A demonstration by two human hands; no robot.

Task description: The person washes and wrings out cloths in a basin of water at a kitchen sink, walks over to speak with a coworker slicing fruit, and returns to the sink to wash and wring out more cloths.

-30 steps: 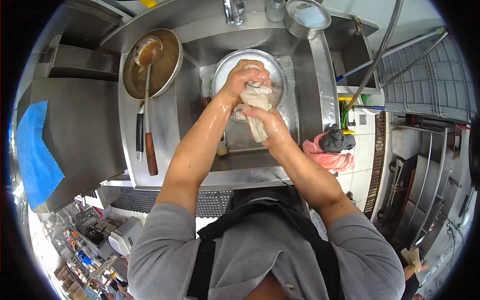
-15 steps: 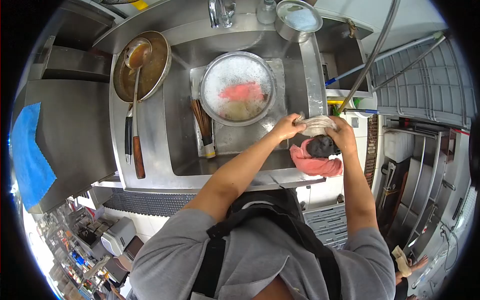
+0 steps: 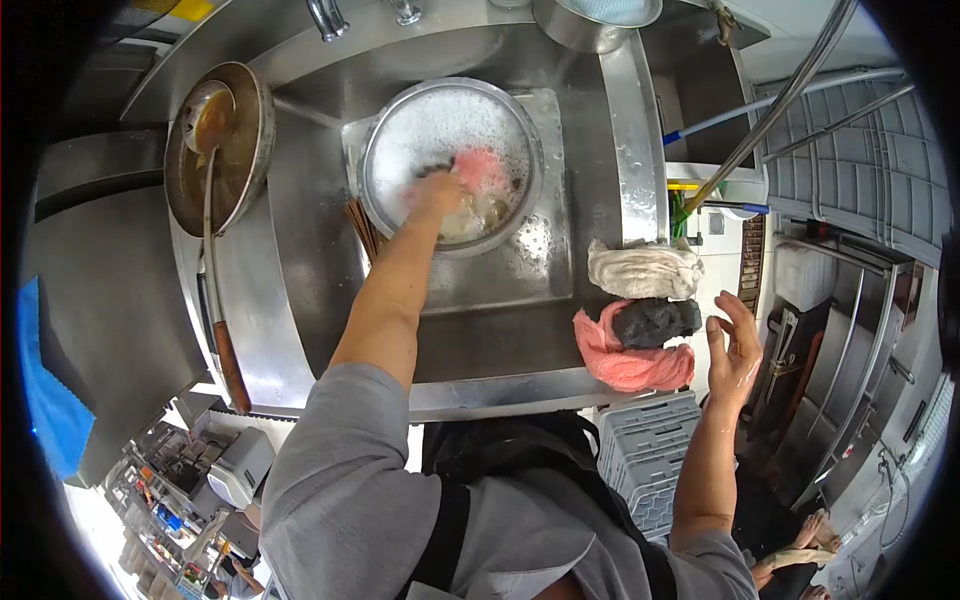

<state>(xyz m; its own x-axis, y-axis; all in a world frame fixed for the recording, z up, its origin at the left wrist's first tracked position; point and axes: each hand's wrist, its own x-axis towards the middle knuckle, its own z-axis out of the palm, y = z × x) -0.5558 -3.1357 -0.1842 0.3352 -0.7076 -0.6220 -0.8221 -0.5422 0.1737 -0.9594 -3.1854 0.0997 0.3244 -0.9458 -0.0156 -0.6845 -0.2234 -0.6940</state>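
At the near right, below the sink [image 3: 480, 345], stand grey plastic crates [image 3: 650, 455]. Further right, beyond the wearer's arm, part of another person [image 3: 790, 560] shows at the edge of the view.

On the near left, a blue cloth [image 3: 55, 395] lies on a steel table [image 3: 110, 310]. The wooden handle [image 3: 230, 365] of a ladle [image 3: 209, 205] points toward the wearer along the left side of the sink.

At the right end of the sink's near side, a pink cloth [image 3: 635, 367] lies bunched on the edge, touching a dark grey cloth [image 3: 655, 323]. Just beyond that is a crumpled white cloth [image 3: 645, 270]. The right hand [image 3: 738, 350] is raised just right of the dark grey cloth, apart from it; its grip is wide, with the thumb well away from the fingers, and its skin looks wet.

Farther in, a bundle of thin sticks [image 3: 362, 230] lies beside a round metal basin [image 3: 537, 165]. The basin stands in the sink, filled with white suds [image 3: 440, 118]. The left hand [image 3: 440, 192] reaches into them, blurred and partly covered, so its grip cannot be told. A second piece of pink cloth [image 3: 480, 170] shows in the suds just right of this hand.

At the far left, a wide pan [image 3: 268, 150] of brown liquid holds the ladle's bowl. Along the far side are a curved metal faucet [image 3: 326, 18] and, to the right, a metal pot [image 3: 598, 35].
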